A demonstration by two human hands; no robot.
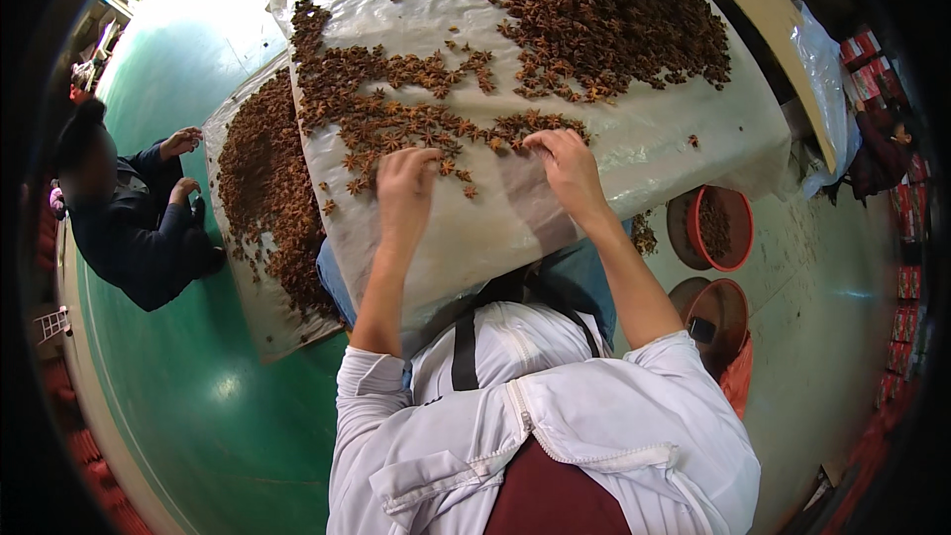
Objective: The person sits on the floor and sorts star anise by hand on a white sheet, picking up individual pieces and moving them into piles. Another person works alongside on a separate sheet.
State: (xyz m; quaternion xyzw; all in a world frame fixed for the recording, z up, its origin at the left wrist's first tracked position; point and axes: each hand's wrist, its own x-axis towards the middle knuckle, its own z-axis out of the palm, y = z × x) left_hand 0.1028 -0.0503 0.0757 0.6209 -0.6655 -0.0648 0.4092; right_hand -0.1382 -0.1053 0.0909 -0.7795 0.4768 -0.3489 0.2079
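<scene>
Reddish-brown star anise pods (405, 119) lie in a loose spread across a table covered with a pale plastic sheet (475, 238). My left hand (405, 182), blurred, is at the near edge of these pods with its fingers curled; whether a pod is between them cannot be told. Fingers bent down, my right hand (568, 167) reaches the near side of a small cluster of star anise (539, 122). Its fingertips are at the pods, but a grip on one is not visible. Beyond my right hand rises a large heap of star anise (609, 15).
To the left, a lower sheet (282, 334) bears another brown heap (267, 171), with a seated person (141, 215) beside it. Red basins (750, 238) stand on the floor at right; a dark phone-like object (701, 330) is by the nearer one. Another person (884, 152) is far right.
</scene>
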